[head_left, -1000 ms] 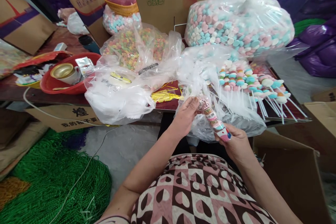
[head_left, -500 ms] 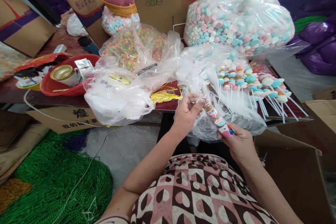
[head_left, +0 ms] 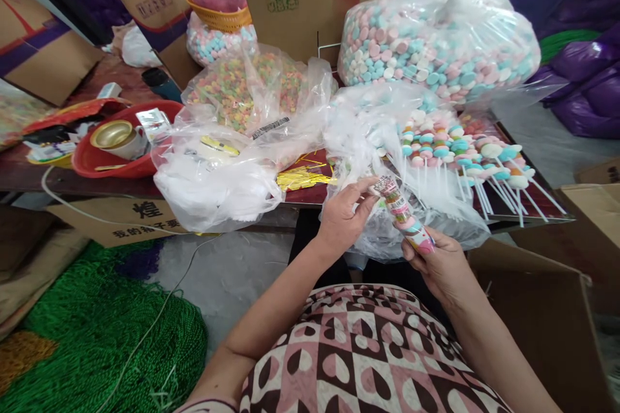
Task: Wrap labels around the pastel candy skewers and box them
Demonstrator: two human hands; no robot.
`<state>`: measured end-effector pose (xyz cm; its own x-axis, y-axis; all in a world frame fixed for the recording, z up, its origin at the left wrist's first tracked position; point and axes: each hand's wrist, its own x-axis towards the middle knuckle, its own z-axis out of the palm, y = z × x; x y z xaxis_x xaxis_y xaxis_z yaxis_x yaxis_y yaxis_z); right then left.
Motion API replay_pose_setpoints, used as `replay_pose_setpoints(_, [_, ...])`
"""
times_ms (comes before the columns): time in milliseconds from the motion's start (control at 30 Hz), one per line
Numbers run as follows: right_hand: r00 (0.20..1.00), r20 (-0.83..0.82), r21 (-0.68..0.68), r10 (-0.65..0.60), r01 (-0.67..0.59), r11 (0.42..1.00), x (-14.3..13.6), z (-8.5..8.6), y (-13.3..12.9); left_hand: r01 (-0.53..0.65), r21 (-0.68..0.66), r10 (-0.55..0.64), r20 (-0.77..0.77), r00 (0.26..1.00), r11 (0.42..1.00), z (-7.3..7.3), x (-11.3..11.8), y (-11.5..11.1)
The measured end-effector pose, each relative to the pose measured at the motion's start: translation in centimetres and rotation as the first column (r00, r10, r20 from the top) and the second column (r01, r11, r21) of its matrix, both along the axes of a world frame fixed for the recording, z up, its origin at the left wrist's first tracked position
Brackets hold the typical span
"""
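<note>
A wrapped candy skewer point(head_left: 400, 211) in a printed clear sleeve slants between my hands. My right hand point(head_left: 438, 261) is closed round its lower end, near the pink and blue print. At its upper end is my left hand point(head_left: 345, 214), thumb and fingers bent near the tip of the sleeve; whether the fingertips pinch it is hard to tell. Behind the skewer lie crumpled clear sleeves point(head_left: 426, 206). Unwrapped marshmallow skewers on white sticks point(head_left: 465, 151) are piled to the right. Yellow twist ties point(head_left: 303, 177) lie to the left of my hands.
White plastic bags point(head_left: 217, 187) hang over the table edge. Behind them are a bag of gummies point(head_left: 261, 87) and a large bag of marshmallows point(head_left: 436, 45). A red basin point(head_left: 92, 164) stands at the left, an open carton point(head_left: 537, 310) at the lower right, green cords point(head_left: 130, 310) at the lower left.
My left thumb and fingers have spread a little at the top of the sleeve. My right hand still holds the lower end, and the skewer has turned slightly.
</note>
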<state>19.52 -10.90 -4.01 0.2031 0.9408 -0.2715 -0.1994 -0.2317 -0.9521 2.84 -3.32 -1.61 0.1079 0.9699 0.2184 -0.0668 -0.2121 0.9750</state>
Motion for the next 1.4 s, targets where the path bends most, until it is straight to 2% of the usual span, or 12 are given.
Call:
replay_pose_setpoints(200, [0.995, 0.104, 0.035, 0.014, -0.018, 0.999, 0.6, -0.1, -0.1, 0.003, 0.045, -0.003, 0.002, 1.000, 0.999, -0.7, -0.1, -0.1])
replay_pose_setpoints(333, [0.979, 0.202, 0.094, 0.004, -0.023, 0.995, 0.9, 0.1, 0.0, 0.110, -0.085, -0.093, 0.191, 0.977, 0.990, -0.4, 0.1, 0.0])
replay_pose_setpoints(433, [0.966, 0.256, 0.128, -0.015, -0.019, 0.992, 1.0, 0.2, -0.1, 0.186, -0.214, -0.101, 0.357, 0.929, 0.959, -0.1, 0.3, -0.1])
replay_pose_setpoints(567, [0.961, 0.275, 0.128, -0.025, -0.011, 0.992, 1.1, -0.1, -0.1, 0.249, -0.293, -0.127, 0.378, 0.917, 0.923, -0.1, 0.4, -0.1])
replay_pose_setpoints(633, [0.955, 0.295, 0.117, -0.039, 0.004, 0.993, 1.2, -0.3, -0.1, 0.235, -0.302, -0.125, 0.341, 0.932, 0.924, -0.2, 0.5, -0.1])
replay_pose_setpoints(700, [0.951, 0.306, 0.106, -0.041, 0.009, 0.994, 1.2, -0.5, -0.1, 0.163, -0.315, -0.082, 0.256, 0.963, 0.935, -0.4, 0.5, 0.1])
replay_pose_setpoints(833, [0.966, 0.257, 0.076, 0.000, -0.020, 0.997, 1.2, -0.3, 0.0, 0.013, -0.239, -0.019, -0.024, 1.000, 0.971, -1.0, 0.5, 0.2])
replay_pose_setpoints(933, [0.970, 0.240, 0.049, 0.036, -0.049, 0.998, 1.2, 0.0, 0.1, -0.019, -0.094, -0.008, -0.280, 0.960, 0.995, -1.0, 0.2, 0.1])
replay_pose_setpoints(1033, [0.956, 0.292, 0.036, 0.040, -0.053, 0.998, 1.3, 0.2, 0.2, 0.023, 0.009, -0.017, -0.471, 0.882, 1.000, -0.5, -0.2, -0.1])
replay_pose_setpoints(1167, [0.925, 0.380, 0.020, 0.019, -0.029, 0.999, 1.3, 0.3, 0.2, 0.061, 0.051, -0.030, -0.474, 0.880, 0.997, -0.2, -0.4, -0.3])
replay_pose_setpoints(1300, [0.889, 0.458, 0.032, 0.014, -0.032, 0.999, 1.3, 0.4, 0.2, 0.010, 0.071, 0.023, -0.447, 0.894, 0.997, -0.9, -0.2, -0.4])
replay_pose_setpoints(1400, [0.846, 0.533, 0.063, 0.013, -0.055, 0.997, 1.5, 0.2, 0.1, -0.020, 0.117, 0.076, -0.498, 0.864, 0.993, -1.1, -0.3, -0.5])
